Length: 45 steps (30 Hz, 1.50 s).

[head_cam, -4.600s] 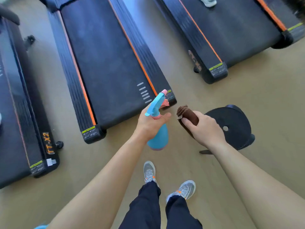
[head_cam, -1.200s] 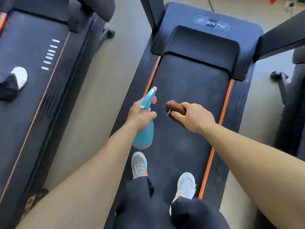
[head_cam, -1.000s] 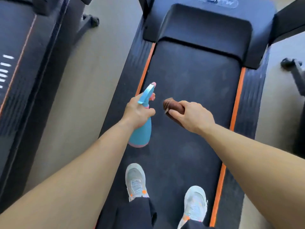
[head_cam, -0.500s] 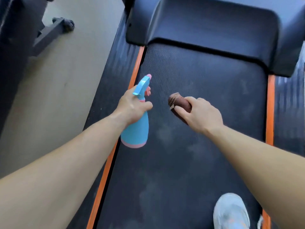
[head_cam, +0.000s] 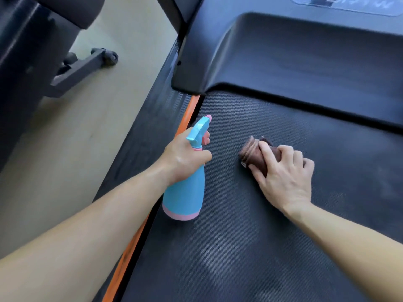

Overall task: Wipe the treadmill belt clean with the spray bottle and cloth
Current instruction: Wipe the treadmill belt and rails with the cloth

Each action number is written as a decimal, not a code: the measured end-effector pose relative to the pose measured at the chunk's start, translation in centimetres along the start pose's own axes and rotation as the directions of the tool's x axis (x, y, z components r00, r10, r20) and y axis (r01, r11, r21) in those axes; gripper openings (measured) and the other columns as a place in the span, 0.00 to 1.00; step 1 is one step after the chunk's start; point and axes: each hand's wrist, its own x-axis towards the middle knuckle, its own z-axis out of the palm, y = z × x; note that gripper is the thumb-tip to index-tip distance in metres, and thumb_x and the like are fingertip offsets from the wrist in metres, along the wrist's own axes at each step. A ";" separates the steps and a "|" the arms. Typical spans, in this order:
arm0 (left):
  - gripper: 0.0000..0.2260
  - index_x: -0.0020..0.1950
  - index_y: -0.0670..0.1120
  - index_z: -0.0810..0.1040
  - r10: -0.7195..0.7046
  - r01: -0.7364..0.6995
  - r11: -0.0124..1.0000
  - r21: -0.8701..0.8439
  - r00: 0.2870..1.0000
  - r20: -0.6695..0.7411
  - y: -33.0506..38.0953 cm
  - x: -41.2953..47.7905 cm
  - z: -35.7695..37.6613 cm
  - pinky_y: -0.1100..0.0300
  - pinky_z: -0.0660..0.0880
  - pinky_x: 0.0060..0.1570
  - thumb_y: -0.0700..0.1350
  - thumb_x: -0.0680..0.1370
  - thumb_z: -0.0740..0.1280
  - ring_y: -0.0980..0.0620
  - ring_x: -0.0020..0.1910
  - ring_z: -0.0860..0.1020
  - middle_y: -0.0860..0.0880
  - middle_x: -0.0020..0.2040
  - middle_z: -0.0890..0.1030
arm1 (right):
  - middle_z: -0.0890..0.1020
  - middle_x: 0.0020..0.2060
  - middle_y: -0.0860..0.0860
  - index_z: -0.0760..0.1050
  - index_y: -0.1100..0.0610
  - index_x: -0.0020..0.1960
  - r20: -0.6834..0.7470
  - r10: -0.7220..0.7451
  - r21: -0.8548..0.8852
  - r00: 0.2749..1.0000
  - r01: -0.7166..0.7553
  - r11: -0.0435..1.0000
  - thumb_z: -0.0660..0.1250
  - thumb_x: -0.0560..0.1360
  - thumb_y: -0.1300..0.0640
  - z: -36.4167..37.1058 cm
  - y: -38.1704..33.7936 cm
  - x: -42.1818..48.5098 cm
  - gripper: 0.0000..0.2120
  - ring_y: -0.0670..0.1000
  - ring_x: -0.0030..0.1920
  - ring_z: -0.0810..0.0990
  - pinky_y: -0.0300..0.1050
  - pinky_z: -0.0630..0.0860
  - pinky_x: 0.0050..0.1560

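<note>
- The treadmill belt [head_cam: 250, 225] fills most of the view. It's dark and textured, with pale dusty-looking patches in the near part.
- The folded brown cloth [head_cam: 253, 153] is up near the front end of the belt, just short of the motor cover [head_cam: 294, 62]. The right hand [head_cam: 283, 175] is clenched over it, fingers curled on top. It looks pressed onto the belt, but I can't swear it's touching.
- The spray bottle [head_cam: 185, 192], blue with a pink base, is gripped round the neck by the left hand [head_cam: 183, 158], with a finger at the pink trigger. The nozzle points forward, over the belt's left edge beside the orange strip [head_cam: 187, 114].
- How I'd do it: mist lightly ahead of the cloth, don't soak it. Then use flat, firm, overlapping strokes across the belt, working back toward those pale patches. I'd keep spray off the motor cover.
- Count: one belt, one cloth, one bottle, two hands, one orange strip in view, and one caster wheel [head_cam: 110, 56] out on the floor [head_cam: 87, 127] to the left.
</note>
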 end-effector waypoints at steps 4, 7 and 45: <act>0.25 0.62 0.54 0.79 -0.020 0.021 1.000 -0.015 1.000 0.014 0.6 0.5 0.3 0.60 0.77 0.49 0.45 0.66 0.66 0.56 0.45 0.79 0.56 0.59 0.82 | 0.72 0.56 0.56 0.69 0.44 0.71 -0.031 0.010 0.057 0.999 -0.008 0.998 0.58 0.74 0.32 0.4 0.2 0.3 0.30 0.60 0.52 0.70 0.58 0.66 0.53; 0.23 0.67 0.52 0.79 -0.042 0.043 0.998 -0.041 0.999 0.024 1.1 0.5 0.9 0.70 0.76 0.40 0.36 0.74 0.66 0.56 0.40 0.79 0.51 0.61 0.83 | 0.72 0.57 0.56 0.68 0.44 0.72 0.015 -0.008 0.095 1.000 0.006 0.995 0.58 0.75 0.32 0.0 0.1 0.4 0.30 0.60 0.53 0.70 0.58 0.66 0.55; 0.18 0.58 0.58 0.83 -0.038 0.040 0.996 -0.082 0.999 0.028 -2.4 -0.3 -0.9 0.66 0.78 0.45 0.39 0.73 0.70 0.51 0.35 0.83 0.54 0.53 0.84 | 0.75 0.58 0.56 0.66 0.48 0.76 -0.020 -0.170 0.089 0.985 0.172 0.981 0.66 0.77 0.43 -1.2 -0.8 2.8 0.30 0.62 0.50 0.75 0.57 0.75 0.46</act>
